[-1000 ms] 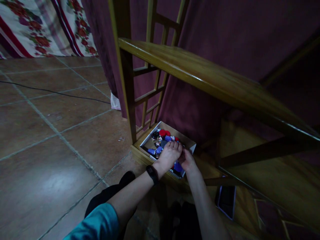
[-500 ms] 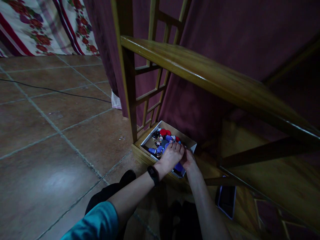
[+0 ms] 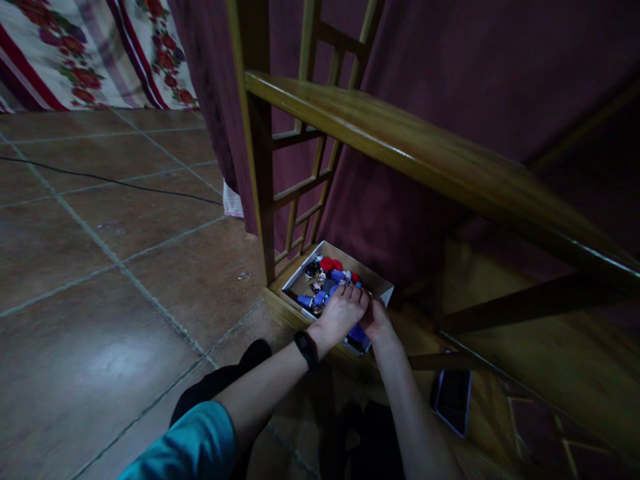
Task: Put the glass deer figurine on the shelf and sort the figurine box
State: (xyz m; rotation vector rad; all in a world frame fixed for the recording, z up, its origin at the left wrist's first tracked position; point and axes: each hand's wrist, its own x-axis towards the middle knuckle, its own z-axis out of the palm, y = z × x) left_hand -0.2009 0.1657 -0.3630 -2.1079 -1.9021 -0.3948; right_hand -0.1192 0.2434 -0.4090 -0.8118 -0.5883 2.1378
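A shallow cardboard box (image 3: 385, 293) sits on the low wooden shelf, with several small blue, red and patterned items inside, too small to name. Over the box's near right part, my left hand (image 3: 345, 305) has its fingers curled, a dark band on its wrist. My right hand (image 3: 376, 320) meets it there, fingers bent inward against the left hand's fingertips. Whatever lies between the two hands is hidden by them. Just below the hands a blue item (image 3: 357, 333) shows in the box. Red round items (image 3: 330, 264) lie toward its far side.
A wooden shelf board (image 3: 400, 127) runs above and to the right of the hands. Its lattice side panel (image 3: 300, 193) stands behind the box. A dark, pale-rimmed container (image 3: 453, 400) is at lower right. A black cable (image 3: 125, 185) crosses the tiled floor (image 3: 100, 307).
Both hands keep nearly the same place and pose over the box. The view has shifted very slightly.
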